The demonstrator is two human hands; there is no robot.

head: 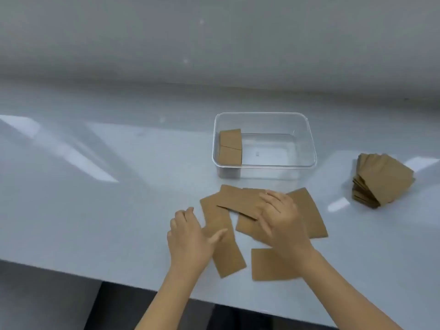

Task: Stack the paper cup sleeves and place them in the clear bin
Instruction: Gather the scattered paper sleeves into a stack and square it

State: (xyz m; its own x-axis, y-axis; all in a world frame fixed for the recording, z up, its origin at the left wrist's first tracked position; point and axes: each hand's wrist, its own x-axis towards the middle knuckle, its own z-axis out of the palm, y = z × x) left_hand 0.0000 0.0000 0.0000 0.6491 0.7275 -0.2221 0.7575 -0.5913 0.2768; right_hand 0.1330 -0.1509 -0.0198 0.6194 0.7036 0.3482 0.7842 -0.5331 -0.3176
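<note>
Several flat brown paper cup sleeves lie scattered and overlapping on the white table, just in front of the clear bin. A small stack of sleeves stands on edge against the bin's left wall. My right hand rests flat on top of the overlapping sleeves, fingers spread. My left hand lies open beside and partly over the leftmost long sleeve, thumb touching it. Neither hand grips anything.
A fanned pile of more brown sleeves sits on the table to the right of the bin. The table's front edge runs close below my wrists. A grey wall rises behind the table.
</note>
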